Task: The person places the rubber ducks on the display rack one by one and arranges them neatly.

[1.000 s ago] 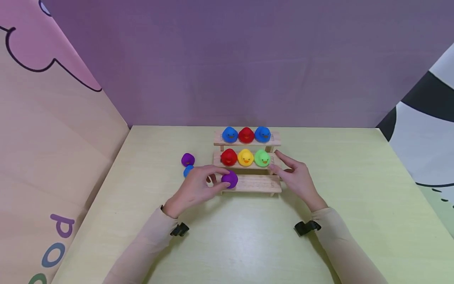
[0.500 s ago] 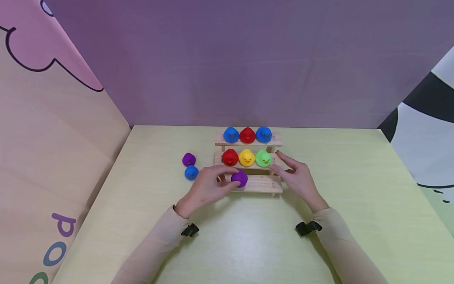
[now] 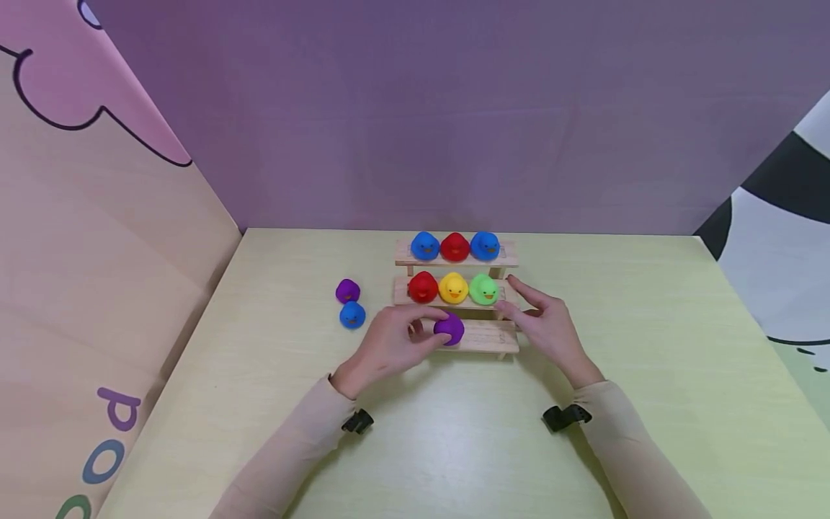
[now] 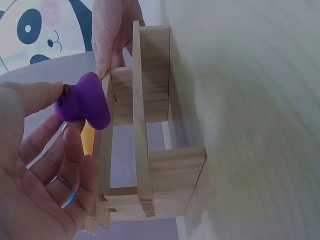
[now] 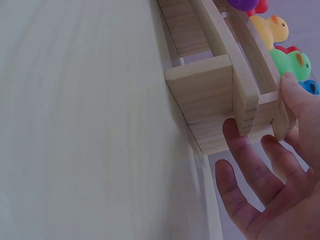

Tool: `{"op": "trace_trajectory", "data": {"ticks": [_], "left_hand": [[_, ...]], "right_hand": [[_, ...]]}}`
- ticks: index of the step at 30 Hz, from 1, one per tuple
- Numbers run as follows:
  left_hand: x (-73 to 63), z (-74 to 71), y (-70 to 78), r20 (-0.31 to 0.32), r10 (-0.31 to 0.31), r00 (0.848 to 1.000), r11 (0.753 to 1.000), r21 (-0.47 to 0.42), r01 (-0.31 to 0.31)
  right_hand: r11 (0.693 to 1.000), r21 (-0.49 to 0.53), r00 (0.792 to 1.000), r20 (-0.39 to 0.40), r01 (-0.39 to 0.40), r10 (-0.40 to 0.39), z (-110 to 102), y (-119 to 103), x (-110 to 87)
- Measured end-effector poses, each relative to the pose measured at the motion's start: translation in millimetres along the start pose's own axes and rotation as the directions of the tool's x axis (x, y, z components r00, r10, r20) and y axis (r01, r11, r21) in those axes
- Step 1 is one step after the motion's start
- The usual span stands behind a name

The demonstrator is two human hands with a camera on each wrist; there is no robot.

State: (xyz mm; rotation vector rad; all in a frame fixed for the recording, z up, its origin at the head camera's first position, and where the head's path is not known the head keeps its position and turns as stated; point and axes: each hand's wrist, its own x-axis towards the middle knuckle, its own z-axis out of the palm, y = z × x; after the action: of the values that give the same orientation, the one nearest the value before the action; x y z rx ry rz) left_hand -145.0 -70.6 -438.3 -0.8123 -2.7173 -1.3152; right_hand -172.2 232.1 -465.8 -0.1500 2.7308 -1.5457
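My left hand (image 3: 397,339) pinches a purple rubber duck (image 3: 449,329) between thumb and fingers. In the left wrist view that duck (image 4: 86,102) hangs just off the lowest step of a three-tier wooden stand (image 3: 486,336). At the stand's right end, my right hand (image 3: 547,324) grips the middle step, its thumb close to a green duck (image 3: 483,289). Beside the green one sit a yellow duck (image 3: 453,288) and a red duck (image 3: 424,287). The top step bears a blue duck (image 3: 425,246), a red duck (image 3: 455,247) and another blue duck (image 3: 485,246).
Left of the stand, a second purple duck (image 3: 348,290) and a blue duck (image 3: 352,315) rest close together on the pale wooden table (image 3: 454,447). A purple wall panel (image 3: 454,115) rises behind the table's back edge.
My left hand has carried the purple duck rightward along the lowest step, uncovering the blue duck on the table. The right hand keeps its hold on the stand.
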Motion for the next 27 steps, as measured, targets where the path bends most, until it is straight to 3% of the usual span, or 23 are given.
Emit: {"op": "trace_trajectory", "data": {"ticks": [27], "left_hand": [[15.3,25.7,3.4,0.040,0.005,0.999,0.998,-0.064,-0.003]], "right_hand": [[1.000,-0.008,1.000,0.000,0.015,-0.015,0,0,-0.4]]}}
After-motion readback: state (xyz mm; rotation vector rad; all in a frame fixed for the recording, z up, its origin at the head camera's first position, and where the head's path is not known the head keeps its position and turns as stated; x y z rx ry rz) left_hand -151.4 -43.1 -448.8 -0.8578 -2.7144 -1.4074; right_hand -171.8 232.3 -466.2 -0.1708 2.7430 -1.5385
